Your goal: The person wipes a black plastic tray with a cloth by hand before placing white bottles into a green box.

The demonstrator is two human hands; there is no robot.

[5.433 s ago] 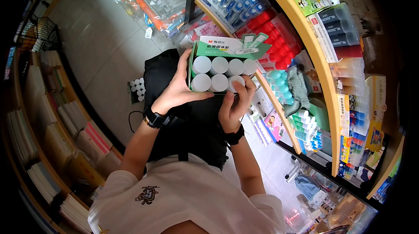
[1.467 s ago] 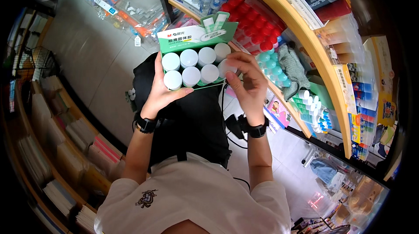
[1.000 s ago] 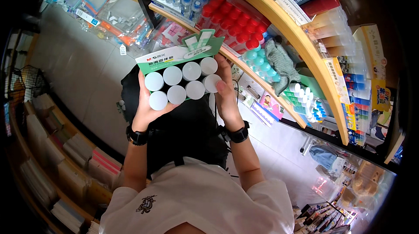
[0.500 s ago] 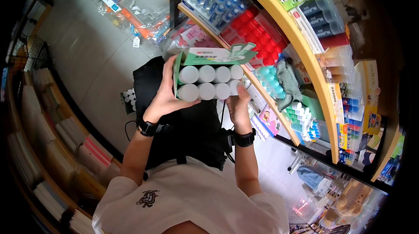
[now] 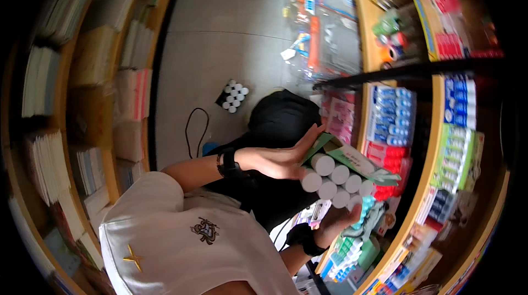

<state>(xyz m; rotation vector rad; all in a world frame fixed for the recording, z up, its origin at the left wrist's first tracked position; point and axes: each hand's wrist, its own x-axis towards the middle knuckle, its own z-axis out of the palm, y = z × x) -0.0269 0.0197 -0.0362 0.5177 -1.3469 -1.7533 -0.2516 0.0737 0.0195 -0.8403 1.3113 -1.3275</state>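
Observation:
Between my two hands is a green cardboard box (image 5: 316,149) with its lid flap (image 5: 357,160) folded open. Two rows of white round-capped tubes (image 5: 333,178) fill it, their ends facing up. My left hand (image 5: 278,160) presses its palm and fingers along the box's left end. At the near right end, my right hand (image 5: 340,222) holds the box, thumb by the last tubes. The box is tilted and held close to the shelf, in front of red-capped bottles (image 5: 388,154) and teal-capped ones (image 5: 363,212).
Shelves (image 5: 434,185) with packed stationery run along the right; a bookshelf (image 5: 110,146) lines the left. On the grey floor (image 5: 220,53) are another pack of white-capped tubes (image 5: 234,96), a black bag (image 5: 283,116) and a looped cord (image 5: 198,124). Clear plastic packs (image 5: 330,31) hang at the shelf end.
The view has turned leftward, showing more floor and bookshelf. The box has moved to the right in the picture, toward the shelf, and has tilted. Both hands still hold it.

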